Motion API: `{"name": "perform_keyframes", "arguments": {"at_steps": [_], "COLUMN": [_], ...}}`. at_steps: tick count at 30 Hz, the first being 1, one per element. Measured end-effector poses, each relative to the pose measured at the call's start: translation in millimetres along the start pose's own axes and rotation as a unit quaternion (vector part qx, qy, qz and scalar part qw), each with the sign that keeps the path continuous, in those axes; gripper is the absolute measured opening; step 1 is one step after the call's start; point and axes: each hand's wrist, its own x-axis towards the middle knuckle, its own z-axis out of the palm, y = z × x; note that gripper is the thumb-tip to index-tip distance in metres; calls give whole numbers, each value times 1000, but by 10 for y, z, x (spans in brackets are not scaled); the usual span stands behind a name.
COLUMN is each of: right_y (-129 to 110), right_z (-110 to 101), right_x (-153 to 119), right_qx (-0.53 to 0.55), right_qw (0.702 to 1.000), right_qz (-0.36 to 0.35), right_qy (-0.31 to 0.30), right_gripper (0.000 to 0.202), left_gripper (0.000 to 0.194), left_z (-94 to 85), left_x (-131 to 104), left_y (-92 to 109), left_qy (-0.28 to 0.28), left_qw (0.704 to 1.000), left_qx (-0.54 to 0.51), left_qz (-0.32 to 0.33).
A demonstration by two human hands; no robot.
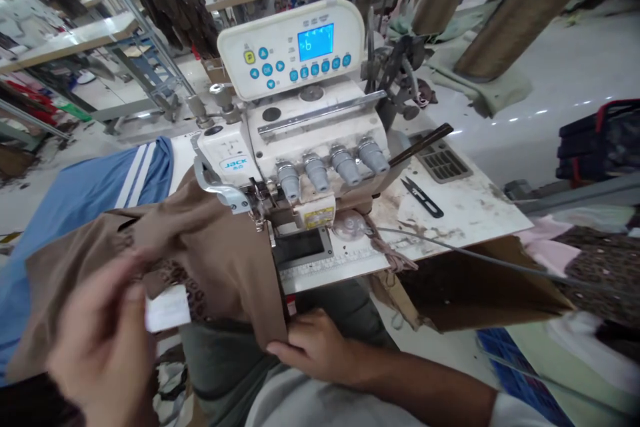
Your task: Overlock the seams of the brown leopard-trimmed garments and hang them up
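Observation:
Brown fabric [215, 247] lies over the left part of the sewing machine's table, its right edge beside the needle and presser foot area of the white machine [320, 120]. My right hand [320, 347] pinches the lower right corner of this fabric near my lap. Blurred by motion, my left hand [105, 340] is raised in front of the fabric at the lower left, its fingers bent; whether they hold anything is unclear. Between the hands, a leopard-print part [173, 277] and a white label [167, 309] show on the fabric. The machine's display [315, 43] is lit blue.
Black thread snips [423, 198] lie on the white table [480, 213] right of the machine. Blue fabric with white stripes [110, 177] is at the left. Below the table's right side is an open cardboard box [480, 287]. A thin cable or rod crosses above it.

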Motion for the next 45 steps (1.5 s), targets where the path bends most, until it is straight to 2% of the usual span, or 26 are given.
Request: {"name": "perform_keyframes", "arguments": {"at_steps": [2,4,7,10,14,16,19,22,25,28,31,32,33,35,37,40,45], "right_y": [-3,-8,-18,-29,-28,-24,-25,-40,-64,-76,-64,-59,-56,-55,-57,-54,27], "right_z": [15,0,-66,-145,-213,-236,-278,-326,-345,-321,-270,-254,-240,-227,-231,-249,-226], "right_x": [-2,57,207,371,572,666,807,939,1026,1024,945,913,886,857,873,941,935], "right_qx": [3,13,23,33,46,54,63,82,158,259,297,302,306,305,296,298,308], "right_qw": [1000,1000,1000,999,997,996,994,991,975,945,934,933,933,935,936,933,930], "right_qz": [-6,-8,13,41,59,62,70,90,138,191,193,188,183,178,182,184,181], "right_qy": [0,4,8,2,25,38,47,61,68,52,51,50,47,44,56,80,82], "right_gripper": [61,61,59,57,60,61,61,60,58,55,52,50,49,46,44,40,35], "left_gripper": [56,52,49,42,29,33,42,41,40,45,40,36,32,27,32,44,42], "left_z": [158,305,434,471,518,562,653,763,804,690,529,496,479,494,557,666,724], "left_x": [124,297,611,894,1141,1241,1429,1681,1880,1786,1284,1066,852,505,337,407,859], "left_y": [173,283,323,311,303,279,196,93,52,127,281,327,363,391,371,303,188], "left_qy": [-53,-127,-127,-140,-109,-104,-106,-104,-73,-2,90,101,98,48,2,-16,-77], "left_qw": [992,978,980,976,971,970,973,978,987,992,988,986,985,986,986,988,991], "left_qx": [-11,24,69,94,160,176,163,142,104,78,5,-28,-57,-68,-44,-31,-37], "left_qz": [114,161,136,136,141,129,123,116,98,102,123,127,131,146,158,148,99]}}
